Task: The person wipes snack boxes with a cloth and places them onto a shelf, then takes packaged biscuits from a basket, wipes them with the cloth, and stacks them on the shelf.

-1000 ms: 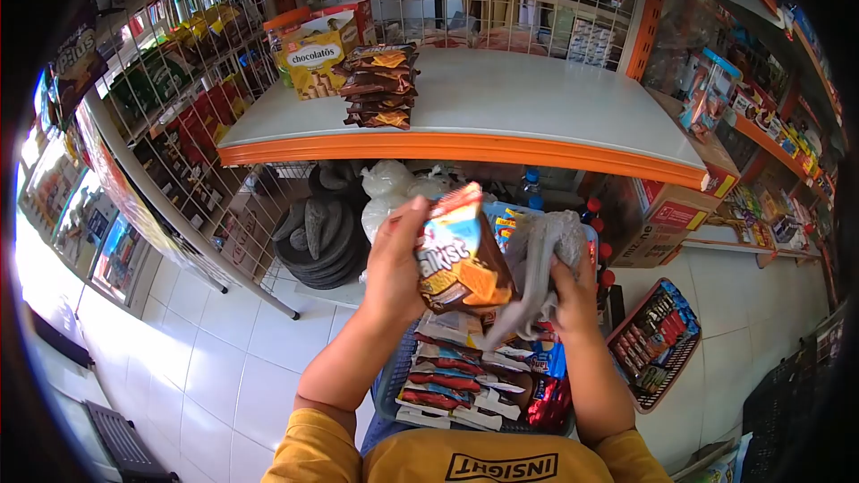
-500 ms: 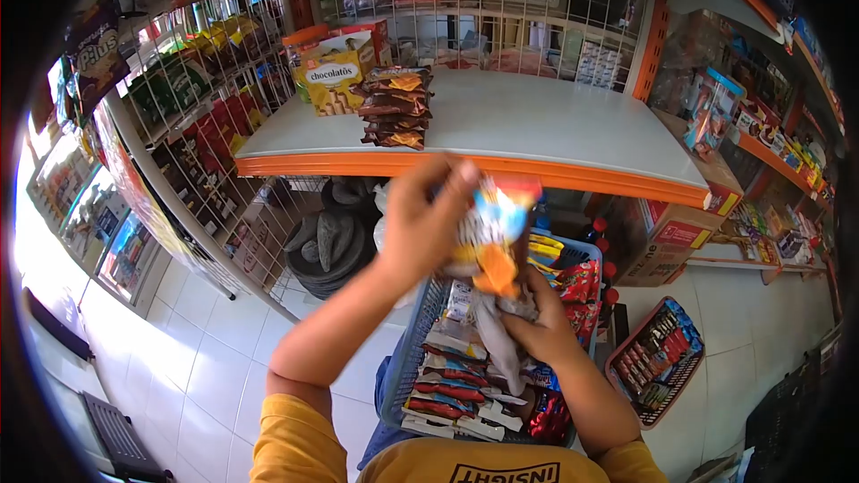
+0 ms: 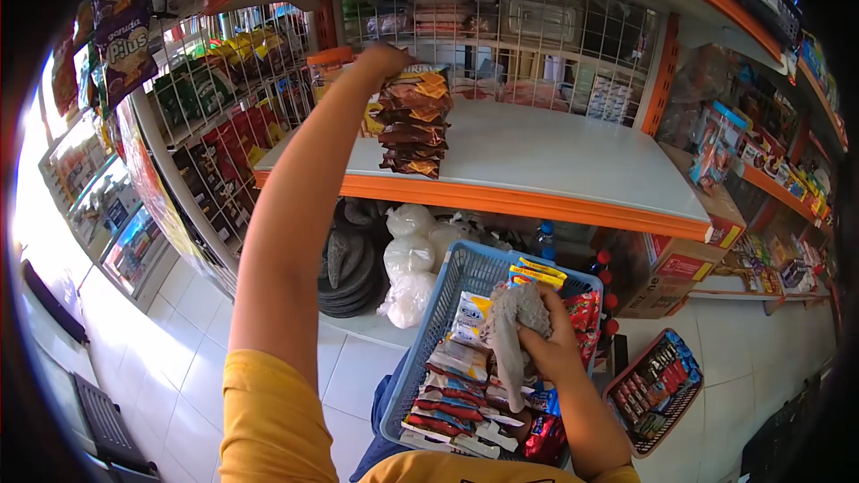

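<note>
My left hand (image 3: pixel 386 59) reaches to the top of a stack of brown snack packets (image 3: pixel 413 136) on the shelf. Its fingers are closed at the edge of the top snack packet (image 3: pixel 422 89), and partly hidden. Over the blue basket (image 3: pixel 455 261) my right hand (image 3: pixel 557 340) grips a crumpled grey cloth (image 3: pixel 512 326), which hangs down over the goods. White, red and brown packets (image 3: pixel 447 389) fill the basket below it.
The white shelf (image 3: pixel 555 156) has an orange front edge. An orange-lidded jar (image 3: pixel 327 67) stands behind my left forearm. Below are white bags (image 3: pixel 412 259) and dark stone mortars (image 3: pixel 344 268). A smaller basket of packets (image 3: pixel 658 389) sits on the floor at right.
My left hand has carried the snack packet from above the basket up and left to the stack. My right hand still holds the cloth over the basket. The view has shifted slightly.
</note>
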Demonstrator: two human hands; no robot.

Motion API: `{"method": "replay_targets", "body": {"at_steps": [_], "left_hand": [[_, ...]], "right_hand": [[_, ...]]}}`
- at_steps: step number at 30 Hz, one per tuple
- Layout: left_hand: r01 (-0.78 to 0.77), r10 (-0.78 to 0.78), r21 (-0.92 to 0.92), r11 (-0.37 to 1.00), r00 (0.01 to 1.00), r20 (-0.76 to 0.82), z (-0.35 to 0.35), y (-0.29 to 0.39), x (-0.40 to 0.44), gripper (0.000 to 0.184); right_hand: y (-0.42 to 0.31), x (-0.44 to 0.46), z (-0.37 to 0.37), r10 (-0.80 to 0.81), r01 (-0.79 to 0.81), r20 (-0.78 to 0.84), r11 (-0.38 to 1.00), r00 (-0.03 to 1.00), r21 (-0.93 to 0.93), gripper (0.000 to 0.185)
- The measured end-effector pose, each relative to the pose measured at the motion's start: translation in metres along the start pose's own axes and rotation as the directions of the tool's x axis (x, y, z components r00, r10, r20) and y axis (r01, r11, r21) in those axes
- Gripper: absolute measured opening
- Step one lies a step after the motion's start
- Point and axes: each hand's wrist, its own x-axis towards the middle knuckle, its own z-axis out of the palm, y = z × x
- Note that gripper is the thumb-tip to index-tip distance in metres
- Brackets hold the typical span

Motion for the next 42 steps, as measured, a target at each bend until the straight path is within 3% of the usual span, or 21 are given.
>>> {"method": "replay_targets", "body": {"at_steps": [2,5,8,11,14,16,17,19,21,23,25,26,29,30,31,33,34,35,36,38,42], "left_hand": [[0.09,-0.089,0.083,0.992,0.996,-0.016,0.005,0.001,0.0,0.076],[0.047,-0.014,0.145,0.988,0.976,-0.217,0.024,-0.024,0.021,0.082],[0.056,-0.023,0.237,0.97,0.99,-0.14,0.019,-0.019,0.012,0.085],[0.017,0.004,0.219,0.975,0.996,-0.092,0.015,-0.019,0.007,0.064],[0.058,-0.071,0.214,0.975,0.996,0.052,-0.002,0.004,-0.014,0.07],[-0.073,0.097,0.143,0.987,0.981,-0.167,0.0,0.005,-0.025,0.061],[-0.143,0.17,0.116,0.983,0.947,-0.272,0.004,0.005,-0.032,0.056],[-0.382,0.517,0.348,0.856,0.627,-0.583,0.012,0.011,-0.061,0.042],[-0.663,0.686,0.314,0.68,0.421,-0.594,0.014,0.028,-0.119,0.035],[-0.695,0.598,-0.008,0.719,0.624,-0.503,0.034,0.038,-0.186,0.031],[-0.707,0.671,-0.072,0.704,0.695,-0.259,0.055,0.029,-0.237,0.03],[-0.719,0.707,-0.112,0.686,0.695,-0.13,0.065,0.024,-0.257,0.029],[-0.735,0.765,-0.213,0.644,0.629,0.139,0.101,0.008,-0.284,0.032],[-0.702,0.744,-0.247,0.668,0.644,0.18,0.117,-0.003,-0.283,0.032],[-0.667,0.723,-0.28,0.69,0.655,0.221,0.134,-0.015,-0.281,0.032],[-0.589,0.669,-0.318,0.743,0.669,0.324,0.153,-0.029,-0.277,0.031],[-0.545,0.634,-0.323,0.773,0.67,0.386,0.158,-0.033,-0.275,0.03],[-0.5,0.597,-0.325,0.802,0.665,0.449,0.162,-0.037,-0.274,0.029],[-0.535,0.609,-0.296,0.791,0.641,0.468,0.161,-0.037,-0.274,0.027],[-0.61,0.634,-0.242,0.755,0.584,0.507,0.159,-0.036,-0.273,0.023],[-0.587,0.685,-0.355,0.728,0.635,0.357,0.165,-0.037,-0.271,0.014]], "right_hand": [[0.0,0.0,0.001,-0.011,0.012,-0.042,1.0,0.999,0.017,0.047],[-0.002,0.0,0.001,-0.025,0.025,-0.043,1.0,0.999,0.006,0.047],[-0.003,0.0,0.0,-0.03,0.031,-0.053,0.999,0.998,0.017,0.047],[-0.005,0.002,-0.001,-0.022,0.023,-0.075,1.0,0.997,0.015,0.048],[-0.003,0.0,-0.005,-0.016,0.017,-0.147,1.0,0.989,0.004,0.05],[-0.005,-0.003,-0.012,-0.078,0.053,-0.221,0.992,0.972,-0.117,0.057],[-0.007,-0.003,-0.016,-0.055,0.046,-0.303,0.998,0.952,-0.035,0.059],[-0.009,-0.004,-0.026,0.026,0.038,-0.465,0.991,0.885,0.128,0.063],[-0.017,-0.001,-0.042,0.039,0.078,-0.558,0.98,0.829,0.184,0.058],[-0.016,-0.003,-0.063,-0.01,0.214,-0.582,0.935,0.813,0.283,0.047],[0.0,-0.006,-0.087,-0.101,0.395,-0.531,0.785,0.841,0.477,0.036],[0.001,-0.016,-0.093,-0.175,0.301,-0.583,0.945,0.794,0.127,0.033],[0.03,-0.034,-0.115,-0.128,0.228,-0.653,0.971,0.746,0.07,0.034],[0.018,-0.036,-0.103,-0.283,0.046,-0.565,0.916,0.775,-0.398,0.035],[0.007,-0.038,-0.091,-0.429,-0.113,-0.457,0.622,0.779,-0.775,0.037],[0.015,-0.047,-0.095,-0.337,-0.27,-0.327,0.205,0.883,-0.941,0.046],[0.023,-0.048,-0.089,-0.304,-0.192,-0.491,0.66,0.816,-0.727,0.048],[0.031,-0.049,-0.082,-0.261,0.023,-0.64,0.934,0.723,-0.356,0.051],[0.028,-0.05,-0.079,-0.235,0.03,-0.67,0.952,0.704,-0.304,0.052],[0.016,-0.048,-0.069,-0.087,0.185,-0.734,0.981,0.674,0.053,0.053],[-0.007,-0.05,-0.061,-0.142,0.082,-0.709,0.99,0.691,-0.118,0.053]]}}
